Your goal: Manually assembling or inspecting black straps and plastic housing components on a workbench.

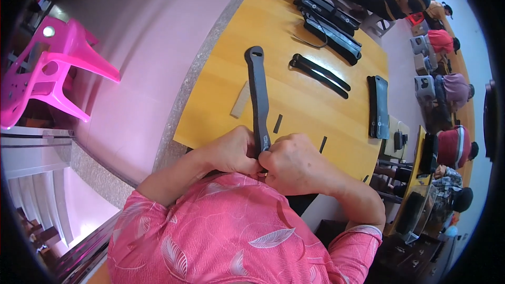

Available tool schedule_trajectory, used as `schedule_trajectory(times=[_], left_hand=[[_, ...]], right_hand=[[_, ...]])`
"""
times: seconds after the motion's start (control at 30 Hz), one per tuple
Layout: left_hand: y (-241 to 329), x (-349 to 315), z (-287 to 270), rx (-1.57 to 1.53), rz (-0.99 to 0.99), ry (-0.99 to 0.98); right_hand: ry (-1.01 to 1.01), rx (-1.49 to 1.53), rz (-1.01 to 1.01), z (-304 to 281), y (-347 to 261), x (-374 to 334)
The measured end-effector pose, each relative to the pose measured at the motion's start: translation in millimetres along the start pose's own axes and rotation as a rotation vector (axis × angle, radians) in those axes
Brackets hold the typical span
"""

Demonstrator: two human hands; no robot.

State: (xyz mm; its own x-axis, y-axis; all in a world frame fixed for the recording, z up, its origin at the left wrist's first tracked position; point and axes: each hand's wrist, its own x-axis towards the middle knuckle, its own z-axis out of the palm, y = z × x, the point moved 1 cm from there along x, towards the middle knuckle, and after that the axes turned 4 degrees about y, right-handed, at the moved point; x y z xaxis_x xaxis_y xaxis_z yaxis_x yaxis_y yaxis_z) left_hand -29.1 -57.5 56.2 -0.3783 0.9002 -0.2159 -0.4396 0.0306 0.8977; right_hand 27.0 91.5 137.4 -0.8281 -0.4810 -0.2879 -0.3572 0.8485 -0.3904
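Observation:
A long dark grey strap (258,84) with a slotted, rounded far end stretches away from me over the table. Its near end is gripped between my two hands, close to my body at the table's near edge. My left hand (235,150) is closed round the strap from the left. From the right, my right hand (294,163) closes on the same end, its fingertips meeting the left hand's. What exactly the fingertips pinch is hidden behind the knuckles. A small light printed mark shows on the strap just beyond my fingers.
On the yellow table (221,89) lie a grey flat strip (240,100), small dark strips (278,123), two black straps (321,76), a strap bundle (377,106) and a larger strap pile (331,23). A pink stool (63,58) stands left. Several people sit along the right.

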Motion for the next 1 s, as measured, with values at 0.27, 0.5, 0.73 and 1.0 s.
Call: schedule_trajectory(times=[0.27,0.5,0.73,1.0], left_hand=[[0.5,1.4,-0.8,-0.242,-0.022,0.284],[-5.5,0.2,-1.2,-0.229,0.007,0.215],[6.9,-3.4,-15.3,-0.034,-0.044,-0.125],[-9.0,-8.7,-9.5,-0.293,-0.114,0.002]], right_hand=[[0.614,-0.061,0.033,21.2,-7.7,-1.7],[0.519,0.002,0.015,20.2,-4.2,1.0],[0.291,0.097,-0.050,-1.8,-3.3,5.4],[0.362,0.094,0.002,-26.4,14.3,0.1]])
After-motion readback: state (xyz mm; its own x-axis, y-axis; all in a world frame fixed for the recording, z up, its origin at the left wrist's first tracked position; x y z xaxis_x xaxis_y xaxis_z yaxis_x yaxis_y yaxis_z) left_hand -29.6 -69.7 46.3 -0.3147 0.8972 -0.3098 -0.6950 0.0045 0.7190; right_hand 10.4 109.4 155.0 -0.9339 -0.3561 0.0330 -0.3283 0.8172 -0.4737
